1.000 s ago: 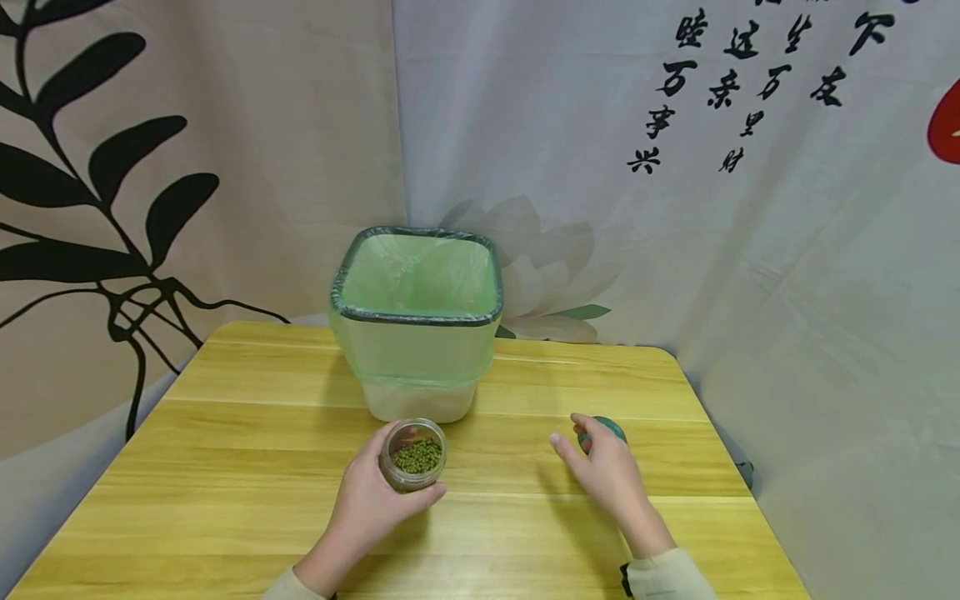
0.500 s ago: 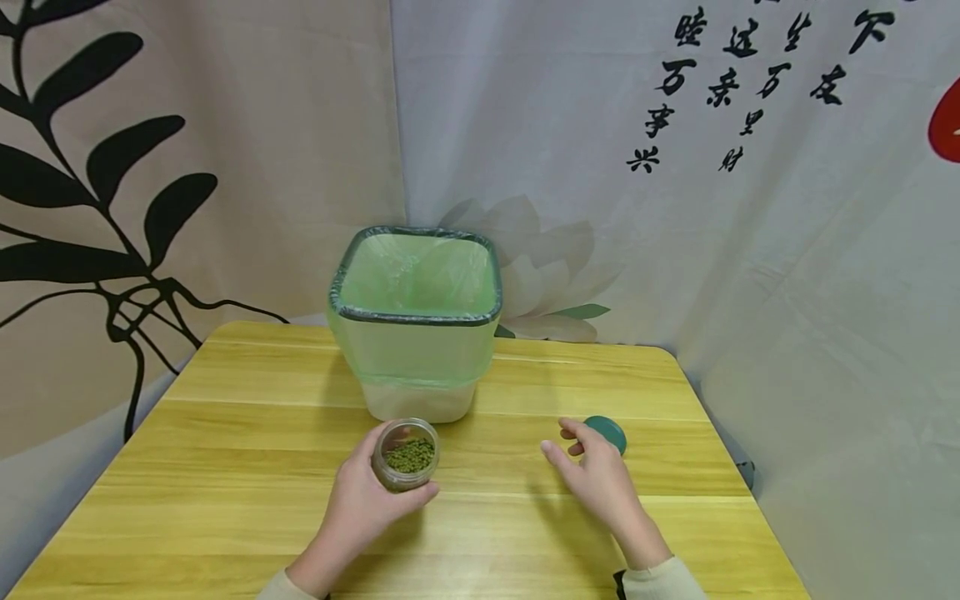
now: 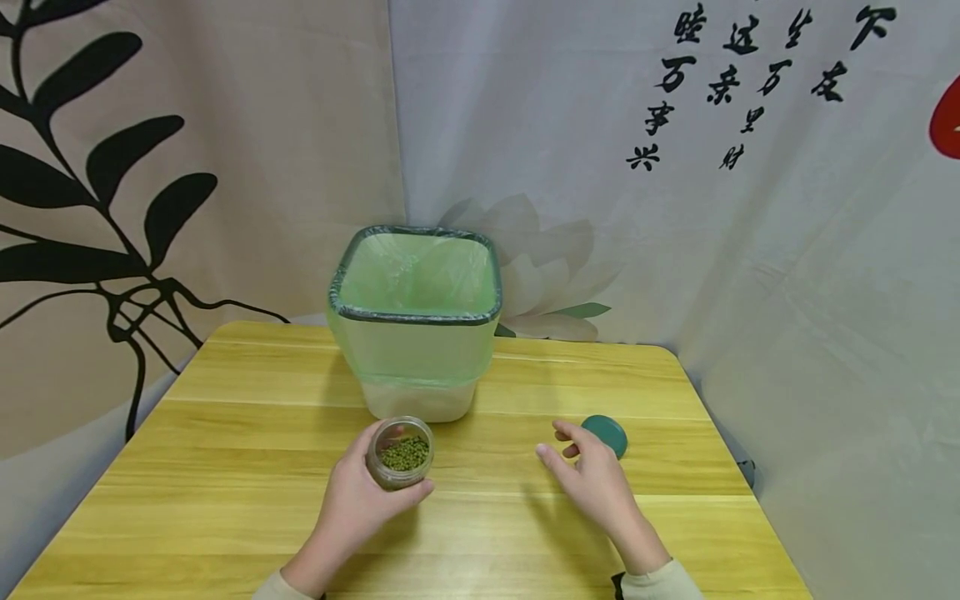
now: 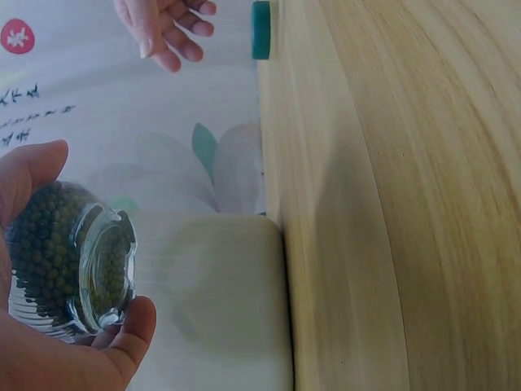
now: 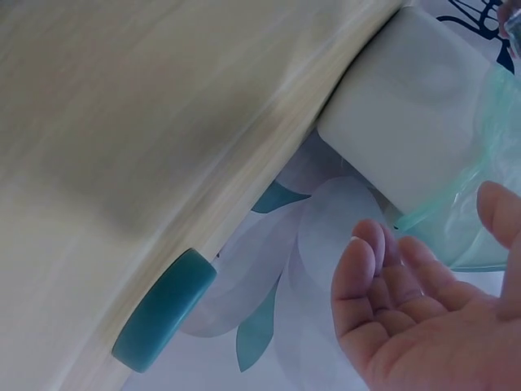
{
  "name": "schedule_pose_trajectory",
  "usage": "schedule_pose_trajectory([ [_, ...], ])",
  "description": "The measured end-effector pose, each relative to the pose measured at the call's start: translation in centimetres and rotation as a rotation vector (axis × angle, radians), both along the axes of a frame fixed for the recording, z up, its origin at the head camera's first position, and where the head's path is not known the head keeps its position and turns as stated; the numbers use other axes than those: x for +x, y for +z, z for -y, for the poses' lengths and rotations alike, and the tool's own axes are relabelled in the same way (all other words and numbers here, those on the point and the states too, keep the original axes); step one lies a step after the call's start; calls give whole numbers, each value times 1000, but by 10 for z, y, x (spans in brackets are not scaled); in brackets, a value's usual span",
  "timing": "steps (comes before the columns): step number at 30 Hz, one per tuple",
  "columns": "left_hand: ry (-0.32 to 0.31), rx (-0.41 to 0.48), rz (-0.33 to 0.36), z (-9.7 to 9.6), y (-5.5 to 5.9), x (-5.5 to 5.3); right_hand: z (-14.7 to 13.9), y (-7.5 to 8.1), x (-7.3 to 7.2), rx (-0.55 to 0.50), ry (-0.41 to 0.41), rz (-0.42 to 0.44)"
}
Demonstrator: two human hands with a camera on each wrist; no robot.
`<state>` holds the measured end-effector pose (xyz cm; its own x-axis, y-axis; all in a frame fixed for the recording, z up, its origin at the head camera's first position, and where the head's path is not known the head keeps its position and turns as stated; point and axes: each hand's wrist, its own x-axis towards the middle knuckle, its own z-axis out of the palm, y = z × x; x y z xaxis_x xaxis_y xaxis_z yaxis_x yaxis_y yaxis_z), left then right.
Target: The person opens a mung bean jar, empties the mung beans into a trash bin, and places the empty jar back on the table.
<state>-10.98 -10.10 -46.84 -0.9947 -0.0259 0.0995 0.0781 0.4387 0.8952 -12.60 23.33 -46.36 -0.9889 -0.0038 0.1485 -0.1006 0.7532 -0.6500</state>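
A small clear glass jar (image 3: 401, 454) holds green mung beans (image 3: 405, 452), and its mouth is uncovered. My left hand (image 3: 360, 487) grips the jar round its side, above the table in front of the bin. In the left wrist view the jar (image 4: 69, 257) is between thumb and fingers, its base toward the camera. My right hand (image 3: 596, 483) hovers with loosely bent fingers and holds nothing. Just beyond it a round teal lid (image 3: 606, 435) lies on the table. The right wrist view shows the lid (image 5: 164, 311) apart from the right hand (image 5: 431, 318).
A white bin (image 3: 420, 400) lined with a translucent green bag (image 3: 416, 354) stands at the back of the wooden table (image 3: 247, 467), its dark rim facing up. Printed cloth curtains (image 3: 540, 125) hang behind the table and along its right side.
Both hands have shifted slightly left, the left one carrying the jar of beans. The right hand has moved away from the lid, which now shows more fully on the table.
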Motion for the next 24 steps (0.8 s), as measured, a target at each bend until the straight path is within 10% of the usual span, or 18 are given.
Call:
schedule_pose_trajectory([
  [24,17,-2,7,6,7,-3,8,15,2,-29,26,-31],
])
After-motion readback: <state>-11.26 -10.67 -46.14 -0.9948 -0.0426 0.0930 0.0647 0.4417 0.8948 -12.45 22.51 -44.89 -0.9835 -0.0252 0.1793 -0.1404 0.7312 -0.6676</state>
